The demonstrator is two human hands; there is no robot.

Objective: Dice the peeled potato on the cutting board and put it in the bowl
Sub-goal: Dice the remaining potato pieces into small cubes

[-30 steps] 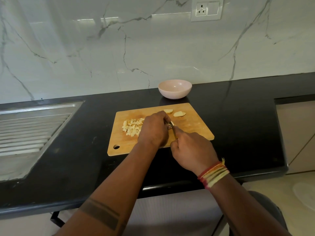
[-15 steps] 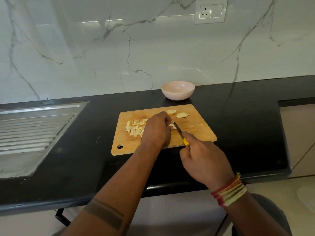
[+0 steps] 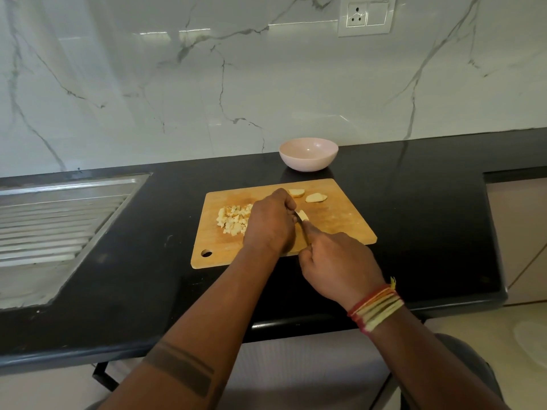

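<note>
A wooden cutting board [image 3: 340, 226] lies on the black counter. On its left part sits a pile of diced potato [image 3: 233, 218]. Two potato slices [image 3: 316, 197] lie near the board's far edge. My left hand [image 3: 270, 221] curls over a potato piece [image 3: 303, 215], of which only a pale end shows. My right hand [image 3: 337, 263] grips a knife [image 3: 302, 229] whose blade meets that piece right beside my left fingers. The handle is hidden in my fist. A pale pink bowl [image 3: 308, 153] stands empty behind the board.
A steel sink drainboard [image 3: 59, 220] is set into the counter at the left. The marble wall with a socket [image 3: 367, 17] rises behind. The counter's front edge [image 3: 296, 324] runs under my forearms, and the counter ends at the right by a cabinet [image 3: 518, 232].
My right hand drew the knife back toward me, showing a yellow handle, then came forward again so the blade is at the potato piece. My left hand kept its hold.
</note>
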